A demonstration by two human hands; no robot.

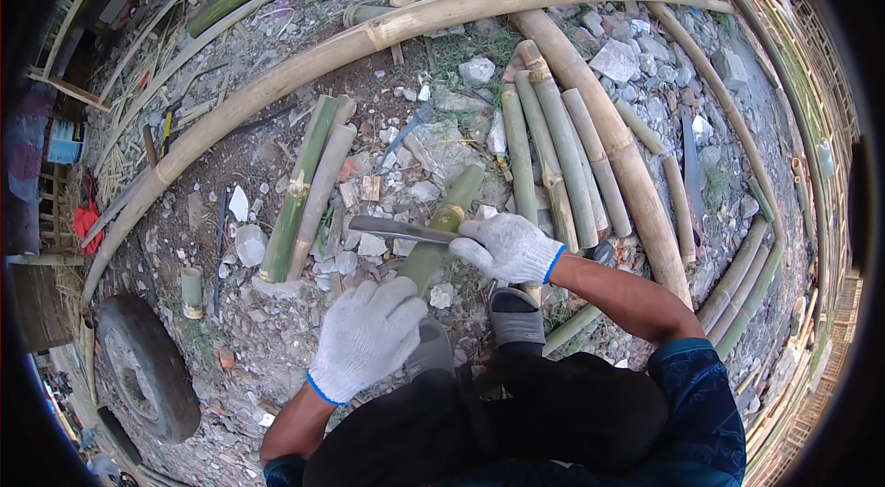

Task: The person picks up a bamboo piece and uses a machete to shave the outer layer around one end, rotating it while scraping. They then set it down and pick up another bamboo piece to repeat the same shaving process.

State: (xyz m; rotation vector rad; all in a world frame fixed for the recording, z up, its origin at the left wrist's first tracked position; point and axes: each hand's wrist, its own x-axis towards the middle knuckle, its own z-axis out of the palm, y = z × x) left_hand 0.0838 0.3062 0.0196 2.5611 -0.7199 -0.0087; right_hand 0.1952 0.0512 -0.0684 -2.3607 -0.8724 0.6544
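My right hand [510, 248], in a white knitted glove with a blue cuff, is closed round the handle end of a curved blade [396, 228]. The blade points left and crosses over a green bamboo piece [449, 213] lying on the rubble in front of my feet. My left hand [371, 330], gloved the same way, is beside the near end of that bamboo, palm down. Its fingers are bent and lie close together, and whether they touch the bamboo is hard to make out. The handle is mostly hidden in my right glove.
Cut bamboo lengths [544, 151] lie right of centre, with two more [304, 187] at the left. A long bent pole [304, 72] arches across the far side. A tyre [147, 367] lies at lower left. Sandals [516, 316] show by my knees, and stones [616, 60] cover the ground.
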